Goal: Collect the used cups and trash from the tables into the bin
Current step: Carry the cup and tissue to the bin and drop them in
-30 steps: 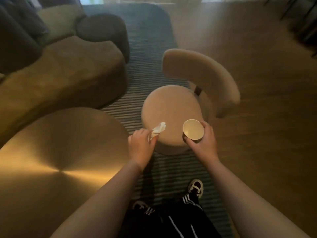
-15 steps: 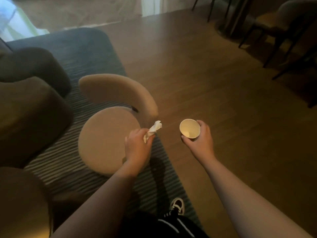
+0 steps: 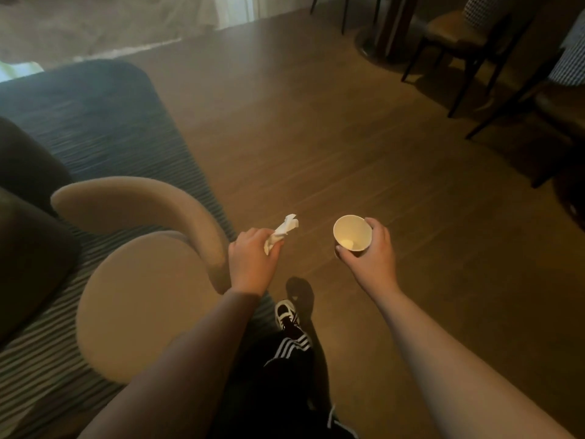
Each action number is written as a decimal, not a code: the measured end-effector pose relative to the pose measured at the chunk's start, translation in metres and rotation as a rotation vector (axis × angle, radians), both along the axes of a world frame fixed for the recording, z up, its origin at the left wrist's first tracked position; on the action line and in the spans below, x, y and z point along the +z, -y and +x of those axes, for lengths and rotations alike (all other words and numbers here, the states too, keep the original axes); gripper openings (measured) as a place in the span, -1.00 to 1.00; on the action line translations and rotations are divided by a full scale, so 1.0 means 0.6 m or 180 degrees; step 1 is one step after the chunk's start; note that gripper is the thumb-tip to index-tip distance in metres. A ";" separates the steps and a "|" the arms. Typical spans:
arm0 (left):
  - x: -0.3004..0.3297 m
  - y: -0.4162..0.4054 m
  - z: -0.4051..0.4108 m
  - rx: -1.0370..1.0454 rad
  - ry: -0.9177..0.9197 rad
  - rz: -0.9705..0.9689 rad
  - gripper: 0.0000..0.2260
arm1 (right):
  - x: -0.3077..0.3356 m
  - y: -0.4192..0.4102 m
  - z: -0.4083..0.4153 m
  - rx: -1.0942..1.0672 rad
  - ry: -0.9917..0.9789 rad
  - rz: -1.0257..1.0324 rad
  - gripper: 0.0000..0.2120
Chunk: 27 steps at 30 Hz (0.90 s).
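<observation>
Striped grey rug (image 3: 104, 128) and round beige upholstered chair (image 3: 142, 299) lie at our left; our left hand (image 3: 250, 264) pinches a crumpled white napkin (image 3: 281, 232), our right hand's (image 3: 370, 258) fingers (image 3: 378, 231) curl round a white paper cup (image 3: 352, 233) above wooden floor (image 3: 316, 137); dark dining chairs (image 3: 459, 42) stand far right.

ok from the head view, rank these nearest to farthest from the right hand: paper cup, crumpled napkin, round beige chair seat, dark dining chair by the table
1. paper cup, gripped in the right hand itself.
2. crumpled napkin, to its left, held by the left hand.
3. round beige chair seat, farther left on the striped rug.
4. dark dining chair, far ahead at upper right.
</observation>
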State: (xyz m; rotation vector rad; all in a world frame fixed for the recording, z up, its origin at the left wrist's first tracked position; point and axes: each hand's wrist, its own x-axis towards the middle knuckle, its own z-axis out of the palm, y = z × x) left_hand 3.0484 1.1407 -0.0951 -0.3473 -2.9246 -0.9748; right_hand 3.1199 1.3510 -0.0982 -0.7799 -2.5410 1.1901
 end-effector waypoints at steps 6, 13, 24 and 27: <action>-0.027 -0.072 -0.164 0.0142 0.0023 0.0051 -0.82 | -0.006 -0.071 -0.177 0.0149 -0.0028 0.0078 -0.27; -0.013 -0.115 -0.360 0.0354 -0.0143 -0.0015 -0.82 | 0.011 -0.114 -0.410 0.0543 -0.0028 0.0095 -0.27; -0.024 -0.168 -0.617 0.1051 -0.0094 -0.0047 -0.85 | 0.010 -0.183 -0.731 0.1138 -0.0042 0.0050 -0.28; -0.035 -0.203 -0.704 0.1254 -0.0113 -0.0034 -0.85 | -0.003 -0.220 -0.842 0.1376 -0.0096 0.0100 -0.27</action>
